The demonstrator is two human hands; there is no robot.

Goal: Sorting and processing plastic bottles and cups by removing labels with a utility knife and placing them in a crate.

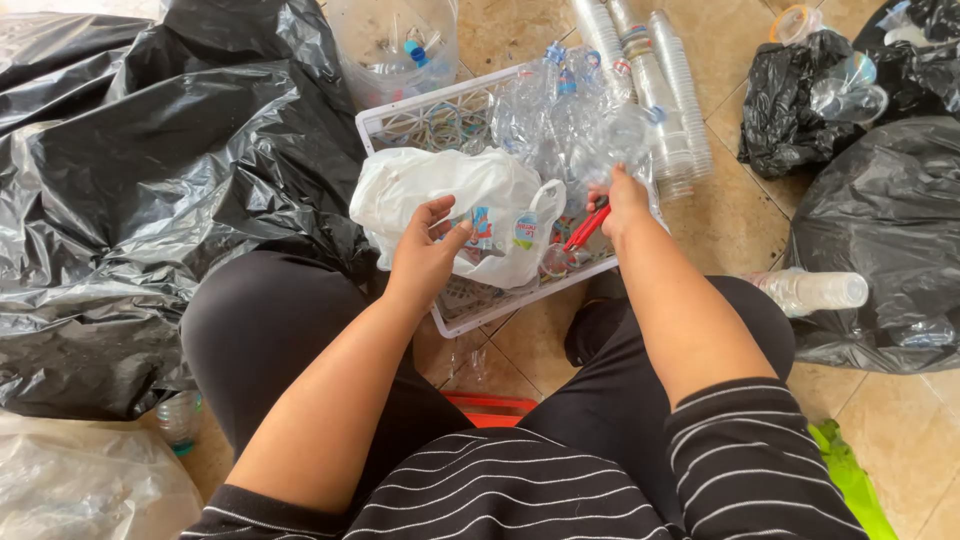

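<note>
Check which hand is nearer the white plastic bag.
Left. The left hand is touching the white plastic bag; the right hand is past its right edge, holding a red-handled tool.
</note>
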